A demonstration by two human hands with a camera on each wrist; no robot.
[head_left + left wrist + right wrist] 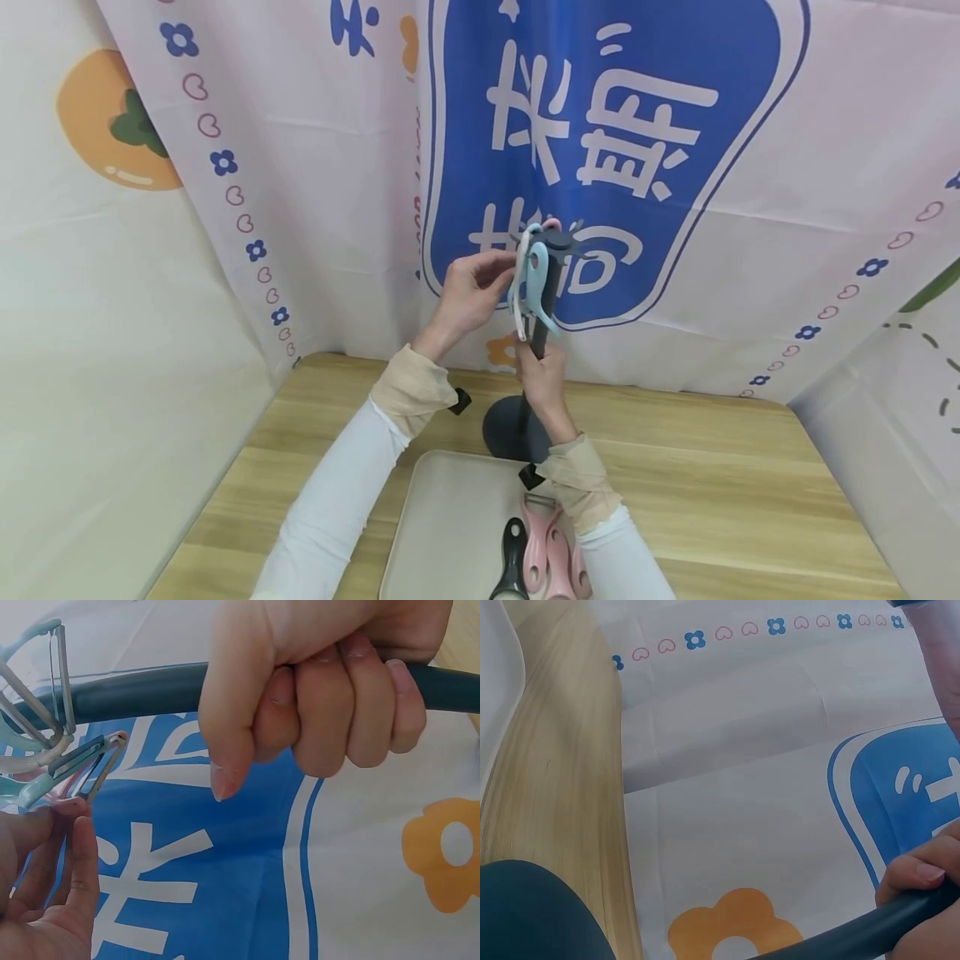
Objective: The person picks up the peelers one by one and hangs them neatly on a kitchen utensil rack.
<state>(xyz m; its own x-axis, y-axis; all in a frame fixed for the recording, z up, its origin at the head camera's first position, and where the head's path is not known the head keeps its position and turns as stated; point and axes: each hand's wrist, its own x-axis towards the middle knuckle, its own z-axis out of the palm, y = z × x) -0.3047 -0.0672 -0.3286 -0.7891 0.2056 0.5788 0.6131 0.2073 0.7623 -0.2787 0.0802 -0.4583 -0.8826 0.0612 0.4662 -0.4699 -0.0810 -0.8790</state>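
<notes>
A dark rack with hooks around its top (558, 240) stands on a round base (504, 427). Light-blue peelers (536, 279) and a white peeler (521, 287) hang from its near left side. My right hand (542, 371) grips the pole (150, 691) below them, fingers wrapped around it in the left wrist view. My left hand (468, 292) is up beside the hanging peelers. In the left wrist view its thumb and fingertips pinch the blade end of a pink peeler (71, 804); the pink peeler's handle is mostly hidden behind the others.
A beige tray (442, 517) lies on the wooden table (720, 492) in front of the rack. Several pink peelers (557, 554) and a black peeler (514, 550) are in it, partly behind my right forearm. A printed curtain (360, 200) hangs close behind the rack.
</notes>
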